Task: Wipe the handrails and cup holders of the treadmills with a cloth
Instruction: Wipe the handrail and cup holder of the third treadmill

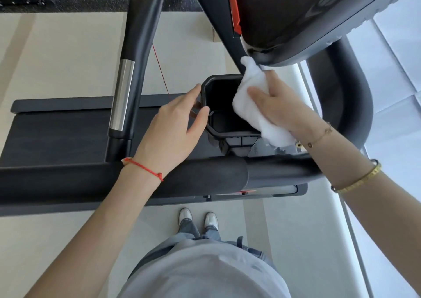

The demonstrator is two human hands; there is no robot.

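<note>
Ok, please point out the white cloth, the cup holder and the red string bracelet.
white cloth (pixel 250 113), head view, middle of the fold.
cup holder (pixel 206 85), head view, left rim.
red string bracelet (pixel 143 167), head view, cord on the left wrist.

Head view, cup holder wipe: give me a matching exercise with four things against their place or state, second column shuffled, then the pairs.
Things:
1. left hand
2. right hand
3. cloth
4. handrail

Places or states:
A. white, bunched over the cup holder's right rim
B. black bar crossing below the cup holder
C. fingertips touching the cup holder's left rim
D. holds the cloth

Pairs: 1-C, 2-D, 3-A, 4-B
</note>
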